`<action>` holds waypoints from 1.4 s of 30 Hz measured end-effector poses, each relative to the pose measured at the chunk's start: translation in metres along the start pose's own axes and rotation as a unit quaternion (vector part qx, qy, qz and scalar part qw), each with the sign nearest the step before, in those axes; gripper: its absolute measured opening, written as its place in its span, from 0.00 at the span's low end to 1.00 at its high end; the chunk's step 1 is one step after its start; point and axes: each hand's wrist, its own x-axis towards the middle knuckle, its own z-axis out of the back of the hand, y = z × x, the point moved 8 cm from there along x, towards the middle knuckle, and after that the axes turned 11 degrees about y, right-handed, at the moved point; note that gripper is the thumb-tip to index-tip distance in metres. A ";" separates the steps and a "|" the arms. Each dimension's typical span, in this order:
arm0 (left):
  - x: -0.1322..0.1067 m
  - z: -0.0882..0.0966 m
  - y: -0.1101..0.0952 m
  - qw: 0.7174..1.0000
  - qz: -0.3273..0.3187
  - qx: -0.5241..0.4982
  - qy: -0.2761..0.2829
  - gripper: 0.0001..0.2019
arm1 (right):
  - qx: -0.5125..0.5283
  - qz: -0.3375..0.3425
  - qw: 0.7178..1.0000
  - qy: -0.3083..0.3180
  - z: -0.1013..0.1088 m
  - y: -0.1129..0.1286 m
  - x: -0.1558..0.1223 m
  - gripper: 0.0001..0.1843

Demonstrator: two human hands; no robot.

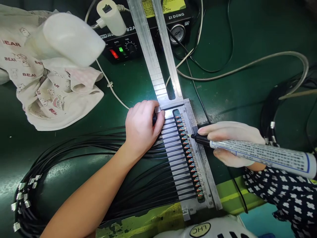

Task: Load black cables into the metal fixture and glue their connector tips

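A metal clamping fixture (170, 145) lies across the bench, its slotted hinged cover (152, 59) swung up and away. Black cables (178, 155) lie side by side across it, ending in a row of small connectors with coloured wires (189, 155). My left hand (142, 124), bare, is closed at the fixture's upper left edge, with a dark piece partly hidden between thumb and forefinger. In my gloved right hand (232, 142) is a white printed tube (262, 155) with a black nozzle. The nozzle's tip points left, at or just above the connector row.
Behind stands a black control box (138, 39) with a lit switch and gauge. A white plastic bottle (74, 39) and a printed cloth (61, 99) are at upper left. Coiled cables (24, 198) lie lower left; more coiled cables (267, 115) lie right. A hose (237, 67) crosses the back right.
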 end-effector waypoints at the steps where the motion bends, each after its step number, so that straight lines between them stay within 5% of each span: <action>1: 0.000 0.000 0.000 1.000 0.000 -0.001 0.000 0.10 | 0.000 0.003 1.000 -0.007 0.001 0.004 0.000 0.21; 18: 0.000 -0.002 0.001 1.000 0.003 -0.002 0.000 0.10 | -0.019 -0.011 0.999 -0.026 -0.005 0.009 -0.004 0.16; 42: 0.000 -0.003 0.002 1.000 0.012 -0.006 0.006 0.10 | -0.002 0.007 1.000 -0.012 -0.004 0.006 -0.010 0.22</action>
